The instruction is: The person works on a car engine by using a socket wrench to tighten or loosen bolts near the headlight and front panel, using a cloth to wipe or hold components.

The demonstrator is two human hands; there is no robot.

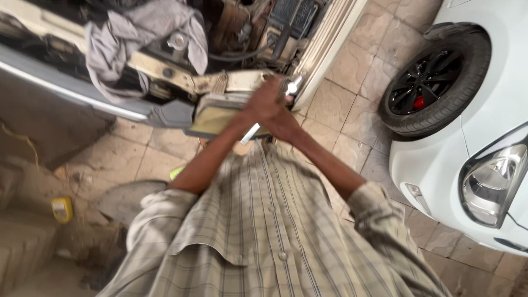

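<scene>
Both hands meet just above the frame's middle, and the fingers of the left hand [264, 102] are clenched round the shaft of a bright metal wrench [293, 85], whose head shows at about 2 o'clock from the knuckles while its other end pokes out at 7 o'clock below the wrist. The right hand [283, 125] lies under and against the left; whether its fingers grip the wrench or only brace the other wrist I cannot tell, since the left hand covers them. The wrench head sits at the edge of the open engine bay [242, 33], close to the car's pale sill [324, 49]. My judgement is that the likeliest trouble is a slip: with both arms loaded on one tool, a head that jumps off its fastener could throw the knuckles into the sill or the metal bracket [220, 82] at 9 o'clock. The grey rag [137, 38] draped at 10 o'clock could also snag. The fastener itself is hidden behind the hands, motion blur softens the whole grip, and the bay's depths are dark. A white car [473, 165] stands well apart at 3 o'clock.
</scene>
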